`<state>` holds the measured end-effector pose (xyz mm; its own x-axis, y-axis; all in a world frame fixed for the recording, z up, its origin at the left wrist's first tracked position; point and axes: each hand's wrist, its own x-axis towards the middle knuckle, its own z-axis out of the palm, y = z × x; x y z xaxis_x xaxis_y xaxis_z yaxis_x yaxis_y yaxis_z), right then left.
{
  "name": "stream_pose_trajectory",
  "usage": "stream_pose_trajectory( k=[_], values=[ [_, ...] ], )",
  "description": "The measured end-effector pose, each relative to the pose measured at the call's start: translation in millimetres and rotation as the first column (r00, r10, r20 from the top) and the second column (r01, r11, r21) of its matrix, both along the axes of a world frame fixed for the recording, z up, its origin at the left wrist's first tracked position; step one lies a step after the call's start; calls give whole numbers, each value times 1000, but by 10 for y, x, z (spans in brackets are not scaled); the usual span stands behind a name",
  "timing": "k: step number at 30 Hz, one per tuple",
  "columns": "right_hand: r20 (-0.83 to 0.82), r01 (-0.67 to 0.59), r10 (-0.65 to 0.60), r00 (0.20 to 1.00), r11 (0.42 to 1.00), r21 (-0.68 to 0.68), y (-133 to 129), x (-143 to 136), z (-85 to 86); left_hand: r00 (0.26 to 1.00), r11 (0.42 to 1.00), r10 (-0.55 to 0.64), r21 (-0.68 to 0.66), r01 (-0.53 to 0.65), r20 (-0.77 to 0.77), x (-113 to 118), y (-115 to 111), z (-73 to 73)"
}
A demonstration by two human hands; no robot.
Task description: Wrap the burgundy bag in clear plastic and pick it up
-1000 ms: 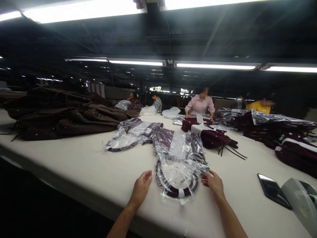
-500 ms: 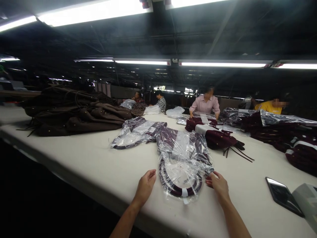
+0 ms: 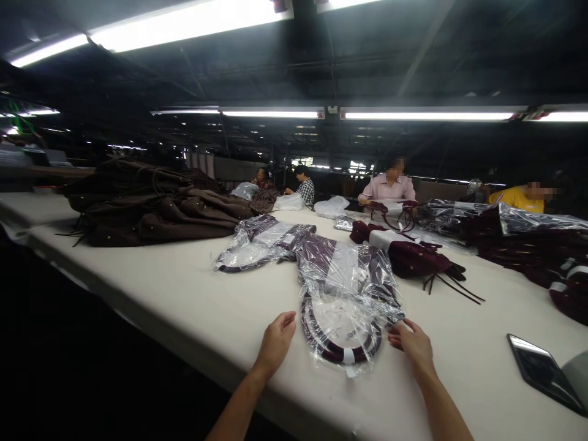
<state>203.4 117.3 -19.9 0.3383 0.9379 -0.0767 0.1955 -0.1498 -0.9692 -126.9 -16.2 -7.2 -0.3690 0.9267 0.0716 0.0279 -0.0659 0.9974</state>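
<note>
A maroon handbag lies on the table inside a clear plastic bag, its ring-shaped handles turned toward me and bound with a white wrap. Left of the handles, my left hand hovers apart from the plastic, fingers extended and holding nothing. On the other side, my right hand has its fingers loosely bent and apart at the plastic's right edge; whether the fingertips touch it is hard to tell. Just beyond to the left rests a second plastic-wrapped handbag.
Brown bags are heaped at the left. Unwrapped maroon bags lie beyond, with a wrapped pile at right. A phone lies at near right. Across the table stands a person in pink.
The view has turned slightly left, so everything sits further right. My hands keep nearly the same pose beside the wrapped handbag. The person in pink has raised a maroon bag with its handles showing.
</note>
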Motion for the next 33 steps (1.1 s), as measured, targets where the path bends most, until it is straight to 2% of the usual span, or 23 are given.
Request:
stream_pose_trajectory(
  k=[7,13,18,26,33],
  values=[
    [-36,0,-1,999,1000,-11,-29,-45,61,1000,999,-18,-37,17,-14,1,-12,59],
    [-55,1,-2,999,1000,-15,-64,-106,147,995,997,-27,-71,20,-97,-12,-10,116],
    [-73,23,-23,997,1000,-1,-39,-136,149,984,994,11,-105,-30,-180,-46,10,133],
    [-88,40,-39,995,999,10,-39,-167,201,949,979,20,-185,-83,-316,-178,157,23],
    [-66,24,-23,998,1000,9,-30,-160,175,955,973,7,-217,-74,-296,-161,142,15]
  ],
)
